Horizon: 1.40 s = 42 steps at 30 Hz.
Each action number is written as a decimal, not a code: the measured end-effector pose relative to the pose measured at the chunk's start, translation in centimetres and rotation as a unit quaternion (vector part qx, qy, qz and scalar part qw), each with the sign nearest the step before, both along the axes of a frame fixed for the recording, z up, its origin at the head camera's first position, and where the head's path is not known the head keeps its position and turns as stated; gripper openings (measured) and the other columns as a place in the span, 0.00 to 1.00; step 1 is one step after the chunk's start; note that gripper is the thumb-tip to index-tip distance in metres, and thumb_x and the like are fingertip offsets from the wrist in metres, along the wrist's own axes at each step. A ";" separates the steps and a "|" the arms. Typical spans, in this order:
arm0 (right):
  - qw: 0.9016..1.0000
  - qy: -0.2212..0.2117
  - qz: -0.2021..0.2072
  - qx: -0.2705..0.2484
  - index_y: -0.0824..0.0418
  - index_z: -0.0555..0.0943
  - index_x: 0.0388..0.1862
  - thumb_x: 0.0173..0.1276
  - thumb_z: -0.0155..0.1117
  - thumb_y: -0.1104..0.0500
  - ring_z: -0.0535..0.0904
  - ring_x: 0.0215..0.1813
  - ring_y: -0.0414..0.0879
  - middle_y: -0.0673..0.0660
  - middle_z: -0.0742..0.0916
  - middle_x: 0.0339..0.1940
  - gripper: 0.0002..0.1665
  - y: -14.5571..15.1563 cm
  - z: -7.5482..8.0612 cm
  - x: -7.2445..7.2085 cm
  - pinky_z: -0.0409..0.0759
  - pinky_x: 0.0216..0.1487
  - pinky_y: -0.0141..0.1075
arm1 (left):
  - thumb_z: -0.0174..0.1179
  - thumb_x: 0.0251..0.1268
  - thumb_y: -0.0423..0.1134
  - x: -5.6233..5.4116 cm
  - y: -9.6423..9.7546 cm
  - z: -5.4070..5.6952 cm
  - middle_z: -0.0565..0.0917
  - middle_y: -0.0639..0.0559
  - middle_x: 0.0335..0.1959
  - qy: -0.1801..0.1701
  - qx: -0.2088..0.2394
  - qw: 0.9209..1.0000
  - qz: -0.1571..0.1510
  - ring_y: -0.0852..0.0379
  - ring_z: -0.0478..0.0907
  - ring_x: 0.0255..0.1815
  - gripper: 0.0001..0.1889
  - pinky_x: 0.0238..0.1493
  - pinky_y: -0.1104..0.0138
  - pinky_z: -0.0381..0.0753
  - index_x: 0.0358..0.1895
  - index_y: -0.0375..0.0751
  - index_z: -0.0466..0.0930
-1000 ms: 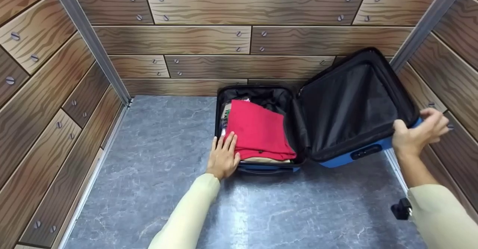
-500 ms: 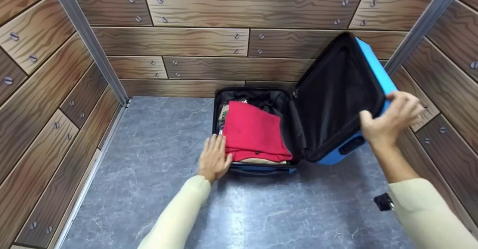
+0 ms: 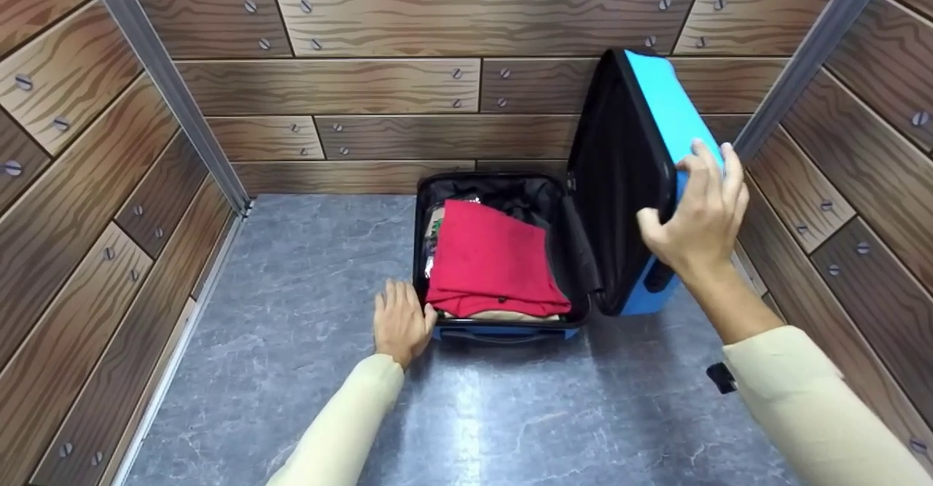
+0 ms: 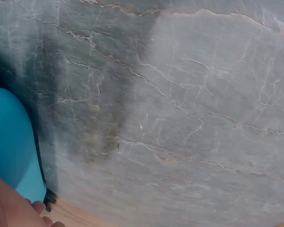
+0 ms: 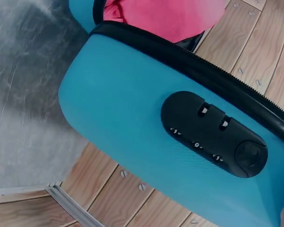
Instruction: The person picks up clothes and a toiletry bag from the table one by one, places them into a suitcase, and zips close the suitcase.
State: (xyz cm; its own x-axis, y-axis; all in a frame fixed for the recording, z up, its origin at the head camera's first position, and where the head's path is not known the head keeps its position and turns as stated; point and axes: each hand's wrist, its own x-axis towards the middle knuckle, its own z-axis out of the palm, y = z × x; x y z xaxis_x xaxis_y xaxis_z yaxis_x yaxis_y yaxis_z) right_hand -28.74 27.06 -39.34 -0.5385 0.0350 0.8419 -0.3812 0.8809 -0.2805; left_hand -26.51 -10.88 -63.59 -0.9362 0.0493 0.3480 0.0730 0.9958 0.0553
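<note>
A blue hard-shell suitcase stands unfolded on the floor. Folded red clothing [image 3: 488, 260] fills much of its base [image 3: 503, 334], over beige and patterned items. The lid [image 3: 667, 100] stands nearly upright on the right side. My right hand [image 3: 703, 224] holds the lid's edge, thumb on the inner side and fingers across the outer shell. In the right wrist view, a black combination lock [image 5: 213, 135] shows on the lid's side. My left hand [image 3: 401, 322] rests, fingers straight, against the base's near left corner; the left wrist view shows the blue shell [image 4: 12, 146] beside it.
Grey marbled floor [image 3: 306, 275] surrounds the suitcase. Wood-patterned walls enclose it at the back [image 3: 379, 85], left [image 3: 87, 311] and right [image 3: 831, 231], with metal strips at the corners. A small black object [image 3: 721, 378] hangs by the right sleeve.
The lid has swung up and leftward from a low lean to nearly upright, my right hand moving with it. My left hand has slid slightly left and down, off the clothing's edge.
</note>
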 end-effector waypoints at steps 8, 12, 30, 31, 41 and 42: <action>0.993 -0.113 -0.039 -0.007 0.57 0.58 0.78 0.52 0.73 0.33 0.67 0.70 0.67 0.66 0.61 0.78 0.61 0.4 0.2 0.3 0.75 0.42 0.71 | 0.45 0.66 0.51 -0.1 0.1 -0.5 0.78 0.31 0.55 0.016 0.024 1.000 -0.009 0.35 0.70 0.65 0.30 0.60 0.46 0.69 0.54 0.24 0.74; 0.990 -0.134 -0.035 0.003 0.53 0.58 0.78 0.50 0.74 0.30 0.71 0.63 0.71 0.71 0.63 0.73 0.63 0.3 -0.1 0.4 0.75 0.44 0.71 | 0.44 0.66 0.51 0.0 -0.1 -0.6 0.78 0.31 0.55 0.010 0.029 0.999 -0.011 0.35 0.70 0.65 0.30 0.60 0.45 0.69 0.54 0.24 0.74; 0.943 -0.178 -0.042 -0.278 0.48 0.66 0.74 0.65 0.54 0.33 0.78 0.53 0.62 0.66 0.83 0.61 0.42 -3.3 -0.1 -0.6 0.72 0.53 0.55 | 0.44 0.67 0.51 0.3 0.1 -0.5 0.78 0.33 0.56 0.003 0.034 0.999 0.000 0.36 0.70 0.64 0.28 0.59 0.45 0.71 0.54 0.26 0.74; 0.938 -0.182 -0.040 -0.292 0.50 0.67 0.74 0.65 0.55 0.33 0.78 0.52 0.61 0.66 0.83 0.59 0.42 -3.6 0.0 -0.7 0.72 0.53 0.53 | 0.44 0.67 0.51 0.3 0.1 -0.5 0.78 0.33 0.56 0.001 0.032 0.999 0.001 0.37 0.70 0.64 0.28 0.59 0.45 0.71 0.54 0.26 0.74; 0.959 -0.154 0.016 -0.237 0.53 0.73 0.67 0.57 0.62 0.32 0.81 0.52 0.58 0.60 0.84 0.59 0.44 -8.4 -1.8 -1.4 0.75 0.49 0.52 | 0.44 0.69 0.50 0.5 -0.1 -0.5 0.79 0.33 0.56 -0.003 0.049 0.999 -0.007 0.36 0.70 0.66 0.26 0.62 0.44 0.70 0.53 0.27 0.74; 0.964 -0.152 0.021 -0.217 0.54 0.74 0.67 0.56 0.63 0.32 0.81 0.55 0.57 0.59 0.84 0.60 0.44 -9.0 -2.0 -1.2 0.76 0.51 0.52 | 0.44 0.70 0.49 0.6 -0.2 -0.6 0.79 0.33 0.56 -0.003 0.053 0.999 -0.011 0.36 0.70 0.66 0.26 0.62 0.43 0.70 0.53 0.27 0.74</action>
State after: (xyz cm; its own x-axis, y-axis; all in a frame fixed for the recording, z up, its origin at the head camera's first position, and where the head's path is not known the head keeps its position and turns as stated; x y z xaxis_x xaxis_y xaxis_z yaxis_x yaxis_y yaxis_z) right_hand -29.97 18.03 -41.33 -0.7671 0.3200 0.5561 -0.2566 0.6414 -0.7230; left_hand -25.91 -11.07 -64.20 -0.9374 0.0327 0.3468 0.0934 0.9827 0.1598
